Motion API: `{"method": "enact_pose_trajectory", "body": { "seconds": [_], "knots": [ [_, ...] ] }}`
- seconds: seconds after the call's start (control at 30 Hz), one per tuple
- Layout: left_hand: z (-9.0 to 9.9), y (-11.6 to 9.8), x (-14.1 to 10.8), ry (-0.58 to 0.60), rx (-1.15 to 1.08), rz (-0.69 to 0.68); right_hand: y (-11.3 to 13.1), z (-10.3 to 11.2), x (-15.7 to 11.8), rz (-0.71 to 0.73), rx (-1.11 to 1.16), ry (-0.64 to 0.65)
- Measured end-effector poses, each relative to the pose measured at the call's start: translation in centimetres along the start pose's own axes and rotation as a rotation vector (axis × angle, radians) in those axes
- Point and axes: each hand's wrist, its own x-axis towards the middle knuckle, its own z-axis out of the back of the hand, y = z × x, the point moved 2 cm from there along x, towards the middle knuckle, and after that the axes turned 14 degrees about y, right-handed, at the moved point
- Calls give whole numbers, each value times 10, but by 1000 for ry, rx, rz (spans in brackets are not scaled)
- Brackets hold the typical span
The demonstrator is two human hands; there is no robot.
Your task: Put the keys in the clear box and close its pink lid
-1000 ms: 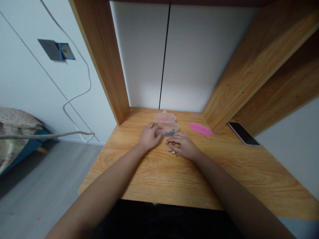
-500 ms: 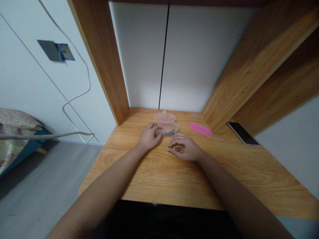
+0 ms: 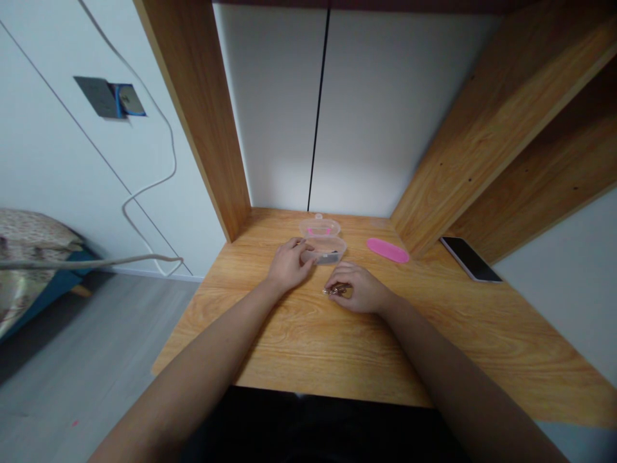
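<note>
My left hand [image 3: 289, 265] grips the left end of a clear plastic lidded box [image 3: 324, 243], with its thumb against the front wall. Dark contents show through the lower half of the box, too small to identify. My right hand [image 3: 359, 289] lies just in front of the box on the wooden desk [image 3: 289, 341]. Its curled fingers and thumb close over small metal pieces [image 3: 335, 290], which are mostly hidden, and only a glint shows at the fingertips.
A pink oval pad [image 3: 388, 250] lies right of the box. A black smartphone [image 3: 470, 267] sits at the desk's right side. Wooden panels [image 3: 202, 128] flank the desk, with a white wall behind. A cable [image 3: 144, 193] hangs at the left above a grey floor.
My right hand has gathered the metal pieces beneath its fingers and moved slightly right, so fewer show. My left hand and the box have not visibly moved.
</note>
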Motion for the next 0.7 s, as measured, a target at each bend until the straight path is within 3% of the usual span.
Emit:
{"method": "enact_pose_trajectory", "body": {
  "seconds": [0.37, 0.7],
  "knots": [
    [-1, 1, -1, -4, 2, -6, -1, 3, -1, 43, -5, -121],
    [-1, 1, -1, -11, 0, -12, -6, -1, -1, 53, -12, -50]
  ]
}}
